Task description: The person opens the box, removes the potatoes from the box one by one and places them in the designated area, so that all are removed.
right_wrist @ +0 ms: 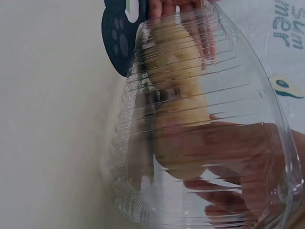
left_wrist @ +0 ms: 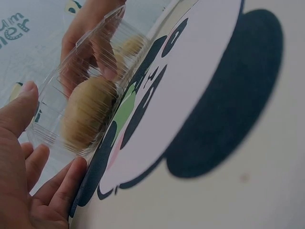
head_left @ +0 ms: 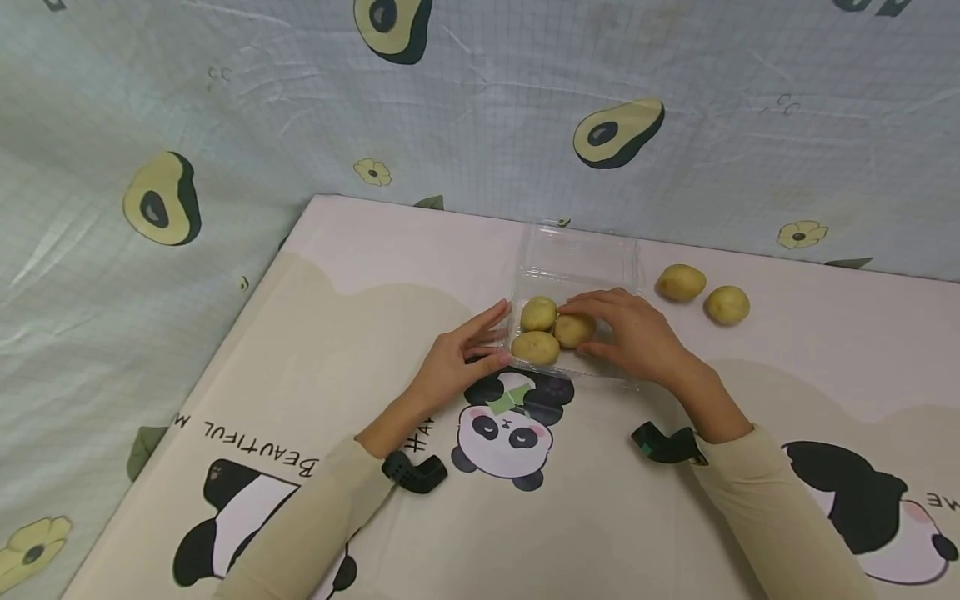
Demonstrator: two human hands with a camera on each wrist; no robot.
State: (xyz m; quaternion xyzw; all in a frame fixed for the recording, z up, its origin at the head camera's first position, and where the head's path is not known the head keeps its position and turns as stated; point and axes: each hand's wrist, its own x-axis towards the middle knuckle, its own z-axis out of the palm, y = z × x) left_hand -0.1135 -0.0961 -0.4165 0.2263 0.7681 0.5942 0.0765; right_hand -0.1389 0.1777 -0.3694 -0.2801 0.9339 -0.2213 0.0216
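Observation:
A clear plastic clamshell box [head_left: 581, 250] lies with its lid folded back toward the wall. Three potatoes sit at its left side: one behind [head_left: 538, 313], one in front [head_left: 536, 349] and one to the right [head_left: 573, 332]. My right hand [head_left: 637, 336] reaches inside and holds the right-hand potato between thumb and fingers. At the box's left wall my left hand [head_left: 453, 362] rests with fingers spread and fairly straight. Through the ribbed plastic, the left wrist view shows the front potato [left_wrist: 88, 114]; the right wrist view shows my right fingers around a potato [right_wrist: 178, 148].
Two loose potatoes, one nearer the box [head_left: 681, 283] and one farther right [head_left: 727, 306], lie on the panda-print tablecloth [head_left: 600, 517]. An avocado-print curtain [head_left: 487, 108] hangs along the table's back and left edges.

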